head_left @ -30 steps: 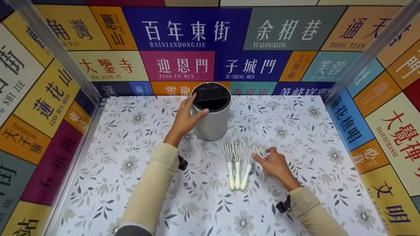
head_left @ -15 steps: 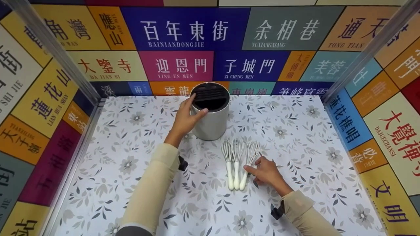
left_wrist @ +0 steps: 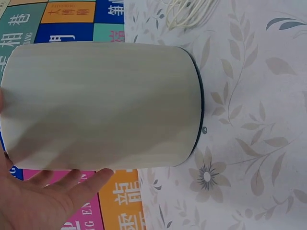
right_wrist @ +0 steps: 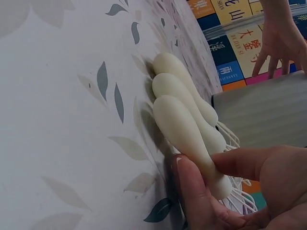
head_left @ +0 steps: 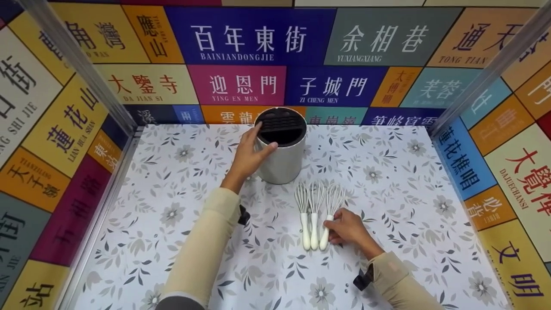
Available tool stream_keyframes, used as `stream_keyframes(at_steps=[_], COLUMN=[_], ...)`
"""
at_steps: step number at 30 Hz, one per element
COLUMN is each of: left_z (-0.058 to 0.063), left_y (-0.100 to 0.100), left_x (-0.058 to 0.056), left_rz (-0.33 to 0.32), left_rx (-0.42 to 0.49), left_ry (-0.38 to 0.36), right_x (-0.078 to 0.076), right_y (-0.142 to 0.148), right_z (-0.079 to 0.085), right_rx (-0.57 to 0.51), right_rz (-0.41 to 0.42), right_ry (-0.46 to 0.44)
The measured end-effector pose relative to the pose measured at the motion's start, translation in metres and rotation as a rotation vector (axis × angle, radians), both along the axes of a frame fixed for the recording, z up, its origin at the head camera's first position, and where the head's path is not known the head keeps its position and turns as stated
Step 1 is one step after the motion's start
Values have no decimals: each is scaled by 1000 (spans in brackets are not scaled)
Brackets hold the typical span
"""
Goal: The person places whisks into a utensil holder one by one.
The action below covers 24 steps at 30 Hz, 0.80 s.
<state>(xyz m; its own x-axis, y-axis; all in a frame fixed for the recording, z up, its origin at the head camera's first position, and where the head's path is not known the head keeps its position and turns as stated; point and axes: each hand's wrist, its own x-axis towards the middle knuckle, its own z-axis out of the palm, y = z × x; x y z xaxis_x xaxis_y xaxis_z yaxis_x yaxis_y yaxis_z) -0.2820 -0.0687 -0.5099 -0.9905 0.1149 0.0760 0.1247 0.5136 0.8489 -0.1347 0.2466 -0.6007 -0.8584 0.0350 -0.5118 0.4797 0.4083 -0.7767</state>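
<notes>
Three whisks with pale cream handles lie side by side on the patterned table surface, wire ends pointing away. My right hand [head_left: 349, 226] pinches the handle of the rightmost whisk [head_left: 334, 200] between thumb and finger; the right wrist view shows this grip on the handle [right_wrist: 180, 125] up close. The middle whisk [head_left: 314, 219] and left whisk [head_left: 304, 219] lie close beside it. Behind them stands an upright grey cylindrical utensil holder [head_left: 280, 165] with a black slotted top. My left hand [head_left: 249, 157] rests against its left side near the rim, fingers spread and fairly straight.
White table covering [head_left: 181, 245] with grey leaves and flowers spreads around the objects. Colourful panels with printed characters form a back wall [head_left: 249, 38] and two side walls close to the table's edges.
My right hand has moved from beside the rightmost whisk's wires down to its handle and now pinches it. That whisk has straightened slightly. The left hand stays at the holder.
</notes>
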Motion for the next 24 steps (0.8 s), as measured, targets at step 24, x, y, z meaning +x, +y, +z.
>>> stream_keyframes(at_steps=[24], left_z=[-3], left_y=[0], left_x=[-2], left_rz=[16], left_rx=[47], left_ry=[2], right_x=[-46], right_y=[-17], right_z=[72], right_rx=[-74], right_rz=[66], right_ry=[196])
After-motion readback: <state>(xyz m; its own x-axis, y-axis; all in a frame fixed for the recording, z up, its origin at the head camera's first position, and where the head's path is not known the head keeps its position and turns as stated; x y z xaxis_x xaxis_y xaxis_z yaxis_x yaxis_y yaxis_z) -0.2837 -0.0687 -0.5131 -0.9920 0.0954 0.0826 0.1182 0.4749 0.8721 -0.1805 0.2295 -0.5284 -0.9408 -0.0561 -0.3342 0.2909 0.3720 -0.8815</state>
